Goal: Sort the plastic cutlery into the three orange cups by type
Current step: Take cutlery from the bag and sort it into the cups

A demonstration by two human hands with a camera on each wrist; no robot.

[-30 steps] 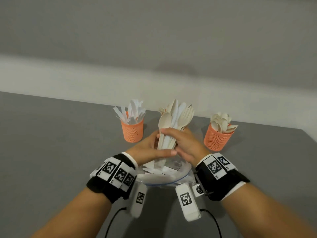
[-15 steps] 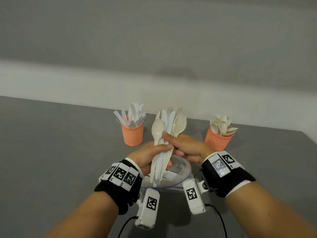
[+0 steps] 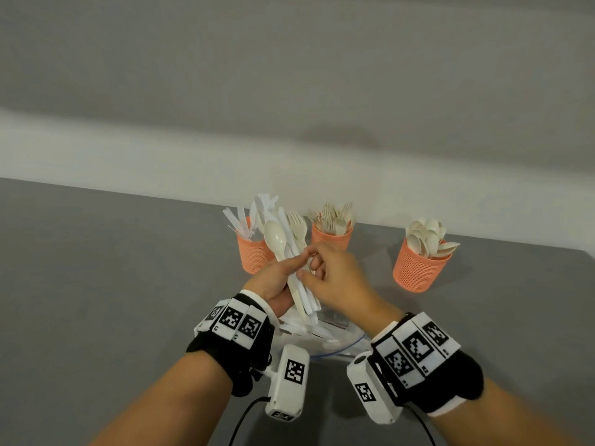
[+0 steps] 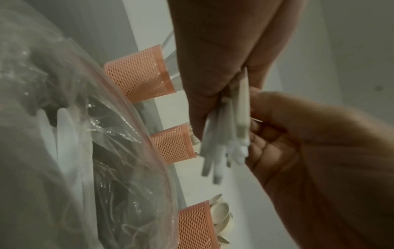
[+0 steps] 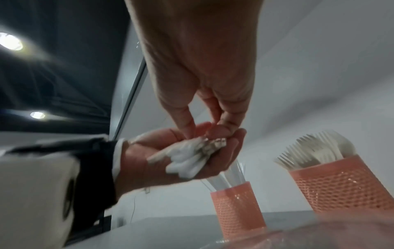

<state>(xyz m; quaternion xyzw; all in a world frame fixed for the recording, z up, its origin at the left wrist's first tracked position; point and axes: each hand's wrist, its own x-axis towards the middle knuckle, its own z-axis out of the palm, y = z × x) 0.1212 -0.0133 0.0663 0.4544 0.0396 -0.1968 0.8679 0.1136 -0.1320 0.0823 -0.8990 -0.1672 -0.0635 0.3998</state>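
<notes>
Findings, from the left of the head view across to the right.

The knife cup (image 3: 252, 252) stands at centre-left of the frame, holding white knives; part of it is hidden behind the held bundle.

The left hand (image 3: 277, 278) is closed around a mixed bundle of cutlery (image 3: 289, 252), gripping the handles so the heads fan upward. A cream spoon (image 3: 275, 240), white knives and at least one fork (image 3: 297, 225) show in it.

The right hand (image 3: 331, 278) is at the bundle with thumb and forefinger tips pinched at its right edge; which piece they have hold of cannot be told from any view.

The fork cup (image 3: 331, 238) is just behind the hands at frame centre. The spoon cup (image 3: 418, 265) stands apart at centre-right. A clear plastic bag (image 4: 106, 134) with more cutlery lies on the grey counter (image 3: 96, 284) below the hands.

Assessment: the step in hand is drawing a single piece from the bundle. Recommended practice:
- keep the left grip firm enough that neighbours do not slide out;
- pull along the handle's length, not sideways;
- confirm the head type before committing to a cup;
- drop handle-first, clear of the heads already standing there.
</notes>
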